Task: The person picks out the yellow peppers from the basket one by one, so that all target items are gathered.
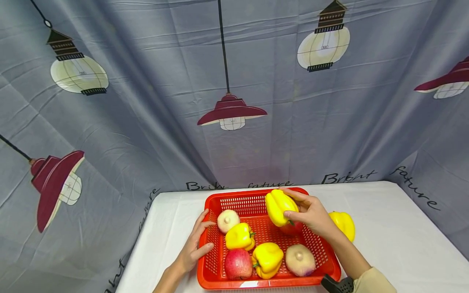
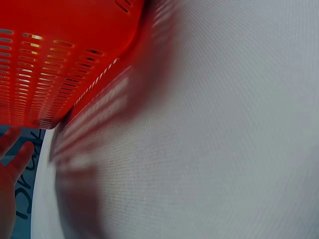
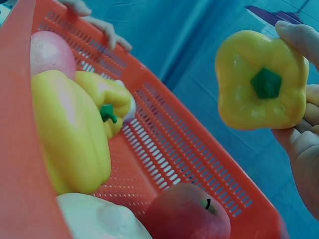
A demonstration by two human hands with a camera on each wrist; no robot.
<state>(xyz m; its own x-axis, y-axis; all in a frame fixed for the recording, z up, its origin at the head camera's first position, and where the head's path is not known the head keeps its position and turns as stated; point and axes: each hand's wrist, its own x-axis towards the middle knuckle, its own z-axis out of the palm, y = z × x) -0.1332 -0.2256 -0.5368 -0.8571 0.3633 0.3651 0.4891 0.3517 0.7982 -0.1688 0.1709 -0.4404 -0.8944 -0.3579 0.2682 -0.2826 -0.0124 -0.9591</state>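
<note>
The right hand (image 1: 311, 212) pinches a yellow pepper (image 1: 278, 206) by its body, thumb on one side and fingers on the other, and holds it over the far right part of the red basket (image 1: 223, 283), above a red apple (image 3: 187, 214) lying inside. The left hand (image 1: 191, 247) rests at the basket's left rim, fingers spread wide; a steady touch there should keep the basket from sliding on the desk (image 1: 388, 224). The pepper's glossy skin probably calls for a broad, even pinch rather than a hard squeeze, with no pull on the green stem (image 3: 266, 83). Moving it slowly, clear of the apple and rim, should avoid knocks. The right forearm overlaps a second pepper (image 1: 345, 225) outside the basket in the head view, so its swing deserves care.
</note>
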